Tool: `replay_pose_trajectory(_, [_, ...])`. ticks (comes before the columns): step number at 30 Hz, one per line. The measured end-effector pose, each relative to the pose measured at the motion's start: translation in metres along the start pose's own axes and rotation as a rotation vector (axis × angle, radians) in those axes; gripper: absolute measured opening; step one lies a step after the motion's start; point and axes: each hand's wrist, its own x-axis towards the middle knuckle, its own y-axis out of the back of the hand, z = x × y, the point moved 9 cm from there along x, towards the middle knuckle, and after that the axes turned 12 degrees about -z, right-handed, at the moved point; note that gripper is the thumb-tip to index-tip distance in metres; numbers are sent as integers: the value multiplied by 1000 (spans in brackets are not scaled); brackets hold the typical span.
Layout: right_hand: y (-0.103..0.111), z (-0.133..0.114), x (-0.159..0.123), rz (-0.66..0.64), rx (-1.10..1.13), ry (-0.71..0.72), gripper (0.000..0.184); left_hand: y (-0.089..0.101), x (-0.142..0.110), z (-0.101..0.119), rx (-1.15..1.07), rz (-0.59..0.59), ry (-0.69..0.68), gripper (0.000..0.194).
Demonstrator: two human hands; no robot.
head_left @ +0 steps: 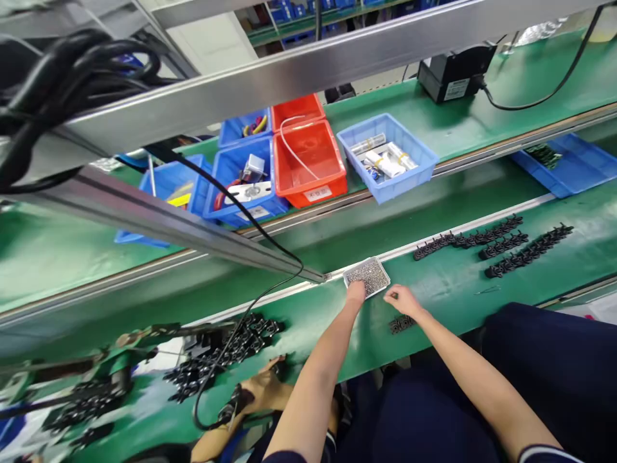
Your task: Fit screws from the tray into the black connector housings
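A white tray [388, 281] full of tiny silvery metal pieces sits against the pale rail on the green bench. My left hand [355, 292] reaches over its near edge, fingers bunched down at the pieces; what they hold, if anything, is hidden. Just right of the tray, my right hand [405, 300] hovers low with thumb and fingertips pinched together. Anything between those fingertips is too small to make out. A small group of black parts [401, 324] lies on the bench beneath my right hand, partly covered by it.
Rows of black parts [527, 251] and thin tweezers [488, 290] lie to the right. At left, a co-worker's hand [267, 386] is near a pile of black parts [250, 337]. A metal post [231, 241] and hanging cable stand left; blue and red bins [311, 164] line the shelf.
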Motion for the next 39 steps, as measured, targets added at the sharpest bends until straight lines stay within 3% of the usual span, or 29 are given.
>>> replay_pose_trajectory(3, [-4,31,-52,65,-26,-17,13,6,-9,0,-131,108,-67,20])
replay_pose_trajectory(6, [-13,56,-82,121,-94,-102,13,-7,-29,1,-630,239,-231,18])
replay_pose_trajectory(9, [-24,66,-89,141,-121,-168,14,-61,-50,5,-1109,137,-343,14])
replay_pose_trajectory(12, [-33,67,-84,118,-138,-232,15,-124,-71,1,-1359,6,-222,19])
replay_pose_trajectory(14, [-35,65,-81,101,-159,-276,14,-151,-84,-4,-1455,-11,-139,21])
replay_pose_trajectory(16, [-35,63,-78,87,-190,-312,12,-162,-92,-5,-1485,-7,-117,24])
replay_pose_trajectory(21, [-38,57,-75,50,-254,-358,8,-165,-94,3,-1410,11,-122,34])
replay_pose_trajectory(29, [-40,57,-74,84,-269,-380,7,-164,-83,11,-1163,29,-57,27])
replay_pose_trajectory(39, [-44,66,-71,43,-196,-369,12,-140,-96,23,-904,124,-92,20])
